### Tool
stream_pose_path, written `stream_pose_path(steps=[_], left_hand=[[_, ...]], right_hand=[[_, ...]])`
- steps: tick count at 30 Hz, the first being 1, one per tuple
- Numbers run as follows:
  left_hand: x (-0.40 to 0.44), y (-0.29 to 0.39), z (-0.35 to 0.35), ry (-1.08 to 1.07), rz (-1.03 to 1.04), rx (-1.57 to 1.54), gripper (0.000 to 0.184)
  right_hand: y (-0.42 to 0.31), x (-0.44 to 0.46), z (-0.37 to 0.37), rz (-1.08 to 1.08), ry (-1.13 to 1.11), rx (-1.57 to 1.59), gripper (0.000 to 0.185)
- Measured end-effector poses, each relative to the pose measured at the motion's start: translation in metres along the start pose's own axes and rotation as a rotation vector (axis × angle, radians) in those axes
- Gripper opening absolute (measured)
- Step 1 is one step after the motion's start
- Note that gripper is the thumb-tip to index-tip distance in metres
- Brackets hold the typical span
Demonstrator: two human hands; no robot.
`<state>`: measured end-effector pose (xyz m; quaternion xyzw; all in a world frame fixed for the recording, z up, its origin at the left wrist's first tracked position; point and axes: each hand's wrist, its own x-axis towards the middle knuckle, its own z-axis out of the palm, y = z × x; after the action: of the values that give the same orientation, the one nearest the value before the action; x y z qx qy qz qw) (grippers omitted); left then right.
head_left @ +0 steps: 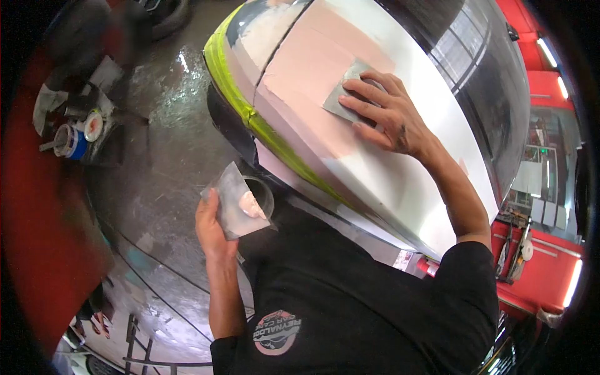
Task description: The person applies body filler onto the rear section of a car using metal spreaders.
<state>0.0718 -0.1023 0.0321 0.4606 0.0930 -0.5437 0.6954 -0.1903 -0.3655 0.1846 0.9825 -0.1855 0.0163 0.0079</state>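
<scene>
My right hand point(390, 115) presses a thin grey putty spreader point(347, 94) against the car's body panel, fingers fanned over its back. Beneath and around it lies a broad coat of pinkish body filler point(306, 69) on the white car panel point(412, 181). In my left hand point(214, 222) is a flat grey mixing plate point(231, 200), gripped by its edge and tilted over the floor. A lump of pale pink putty point(251, 205) sits on the plate near its right edge. Yellow-green masking tape point(262, 128) runs along the panel's lower edge.
A blue-and-white tub point(74, 141) and an upturned lid point(93, 126) stand on a low stand at the left. Dark cables point(159, 265) cross the wet-looking floor point(169, 81). Red wall panels with lights and tools point(522, 250) are at the right.
</scene>
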Motion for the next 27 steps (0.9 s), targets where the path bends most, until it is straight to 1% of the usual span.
stream_pose_path(steps=[2,5,9,12,13,16,17,20,21,22,24,26,27], left_hand=[[0.001,-0.001,0.0,-0.03,-0.012,-0.001,0.028],[0.004,-0.004,0.003,-0.018,-0.011,0.011,0.03],[0.008,-0.005,0.005,-0.029,-0.018,0.019,0.031],[0.007,0.0,0.008,-0.036,-0.022,0.025,0.032],[0.006,0.003,0.008,-0.044,-0.018,0.028,0.033],[0.01,0.005,0.004,-0.053,0.028,-0.024,0.035],[0.013,0.005,0.004,-0.054,0.048,-0.051,0.036],[0.019,0.002,0.021,-0.046,0.117,-0.206,0.039],[0.016,0.006,0.036,-0.081,0.141,-0.252,0.039],[0.014,0.005,0.046,-0.064,0.128,-0.288,0.04],[0.012,0.005,0.062,-0.032,0.106,-0.359,0.04],[0.009,0.009,0.074,-0.086,0.067,-0.405,0.04],[0.006,0.013,0.078,-0.116,0.044,-0.43,0.04]], right_hand=[[-0.004,-0.014,-0.004,0.016,0.001,0.004,0.048],[-0.008,-0.035,-0.009,0.033,0.001,0.024,0.048],[-0.013,-0.06,-0.024,0.095,-0.102,0.016,0.052],[-0.016,-0.07,-0.042,0.067,-0.14,0.006,0.053],[-0.018,-0.069,-0.053,0.08,-0.196,0.0,0.049],[-0.017,-0.063,-0.061,0.109,-0.098,0.104,0.045],[-0.021,-0.054,-0.058,0.137,-0.049,0.171,0.047],[-0.05,-0.006,-0.05,0.073,0.053,0.552,0.052],[-0.062,0.008,-0.048,0.022,0.055,0.642,0.054],[-0.074,0.019,-0.044,-0.032,0.054,0.735,0.056],[-0.097,0.034,-0.032,-0.164,0.077,0.76,0.056],[-0.116,0.044,-0.022,-0.19,0.095,0.813,0.055],[-0.122,0.045,-0.02,-0.153,0.078,0.774,0.052]])
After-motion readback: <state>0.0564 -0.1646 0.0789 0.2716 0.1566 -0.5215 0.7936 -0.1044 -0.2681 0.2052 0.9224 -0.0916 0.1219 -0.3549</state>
